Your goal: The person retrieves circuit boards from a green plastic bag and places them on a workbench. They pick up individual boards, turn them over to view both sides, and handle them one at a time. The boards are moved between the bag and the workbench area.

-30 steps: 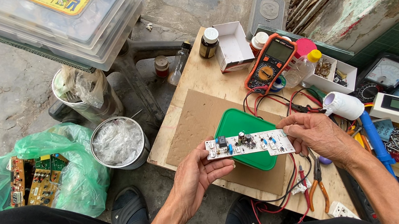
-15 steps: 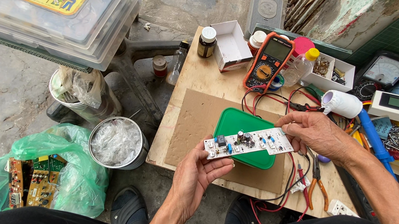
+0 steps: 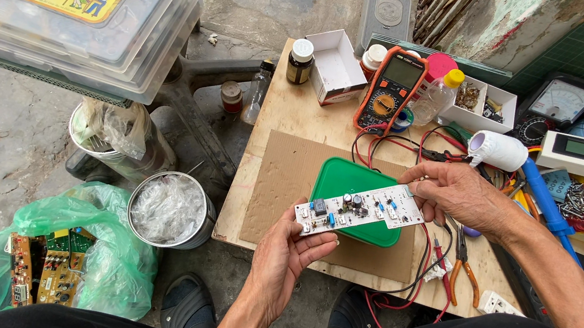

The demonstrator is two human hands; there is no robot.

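Here circuit board (image 3: 360,209) pinched between left hand (image 3: 288,250), right hand (image 3: 459,194).

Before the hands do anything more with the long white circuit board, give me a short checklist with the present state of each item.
1. Long white circuit board gripped at both ends: ok; left hand pinches the near end, right hand the far end.
2. Component side faces up: ok; small parts are visible on top.
3. Board held clear of the green plastic lid under it: cannot tell, since one view gives no height.
4. Orange multimeter within reach on the wooden board: ok; its red and black leads trail toward the hands.
5. Leads touching the circuit board: cannot tell.
6. Orange-handled pliers free beside the right hand: ok.
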